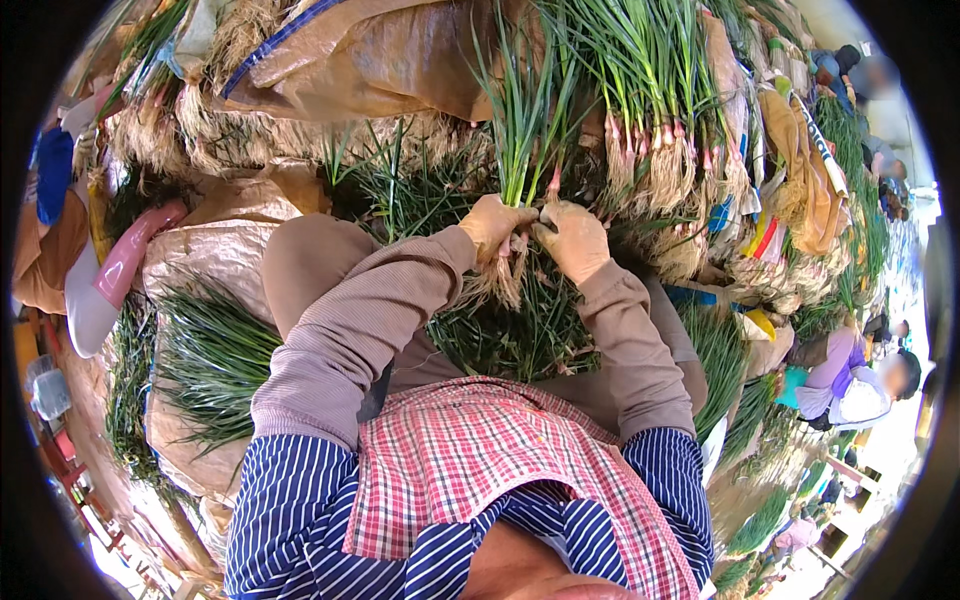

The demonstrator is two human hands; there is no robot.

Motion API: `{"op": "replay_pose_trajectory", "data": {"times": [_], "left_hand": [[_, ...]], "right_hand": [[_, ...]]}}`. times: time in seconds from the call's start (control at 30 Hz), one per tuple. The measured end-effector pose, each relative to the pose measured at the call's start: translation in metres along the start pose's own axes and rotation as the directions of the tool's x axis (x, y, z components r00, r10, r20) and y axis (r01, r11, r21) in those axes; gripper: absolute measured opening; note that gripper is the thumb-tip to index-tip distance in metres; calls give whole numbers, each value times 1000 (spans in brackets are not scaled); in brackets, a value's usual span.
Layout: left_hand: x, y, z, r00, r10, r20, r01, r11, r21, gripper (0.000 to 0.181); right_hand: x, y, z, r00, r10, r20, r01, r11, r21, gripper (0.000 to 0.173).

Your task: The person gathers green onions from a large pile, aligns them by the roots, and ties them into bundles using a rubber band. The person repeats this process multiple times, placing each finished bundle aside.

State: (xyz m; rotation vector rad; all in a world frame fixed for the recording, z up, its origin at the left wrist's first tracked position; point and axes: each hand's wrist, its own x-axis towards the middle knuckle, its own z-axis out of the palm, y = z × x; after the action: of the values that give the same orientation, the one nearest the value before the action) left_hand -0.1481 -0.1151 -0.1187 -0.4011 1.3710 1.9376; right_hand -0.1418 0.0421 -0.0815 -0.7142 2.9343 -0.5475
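Note:
My left hand [495, 225], in a pale glove, is closed around a small bunch of green onion plants [514, 161]. Their long leaves point away from me, and the pinkish bulbs and stringy roots hang below the fist. Close beside it on the right, my right hand [574, 236], also gloved, has its thumb and fingers at the base of a single plant with a pink bulb [554, 182]. The two hands nearly touch. Under them lies a heap of loose green leaves and trimmings [517, 334] between my knees.
Rooted onion bunches [664, 142] stand beyond my right hand. A brown woven sheet [367, 64] covers more bunches ahead. Cut greens [217, 352] lie on sacking at my left. A pink and white boot [124, 259] is at far left. A person [847, 379] sits at right.

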Motion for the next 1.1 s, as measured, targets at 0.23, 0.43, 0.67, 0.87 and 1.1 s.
{"op": "replay_pose_trajectory", "data": {"times": [0.23, 0.43, 0.67, 0.87, 1.1], "left_hand": [[-5, 0, -4, 999, 32, 37, -35, 995, 92, 12], [-13, 3, 5, 989, 113, -98, -120, 990, -68, 15], [-18, 3, -1, 996, 15, 86, 3, 979, -202, 14], [-5, -1, -10, 991, -27, 132, 33, 998, -47, 19], [-16, 19, 5, 994, 110, -13, -111, 985, -136, 22]], "right_hand": [[9, 17, 8, 980, 176, 98, -197, 934, 299, 26], [18, 17, 20, 968, 253, -7, -241, 930, 277, 19], [36, 28, 19, 753, 486, 443, -541, 74, 838, 27], [40, 8, 33, 929, 369, 0, -278, 700, 658, 24], [9, 38, 40, 850, 385, 359, -414, 910, 5, 28]]}}
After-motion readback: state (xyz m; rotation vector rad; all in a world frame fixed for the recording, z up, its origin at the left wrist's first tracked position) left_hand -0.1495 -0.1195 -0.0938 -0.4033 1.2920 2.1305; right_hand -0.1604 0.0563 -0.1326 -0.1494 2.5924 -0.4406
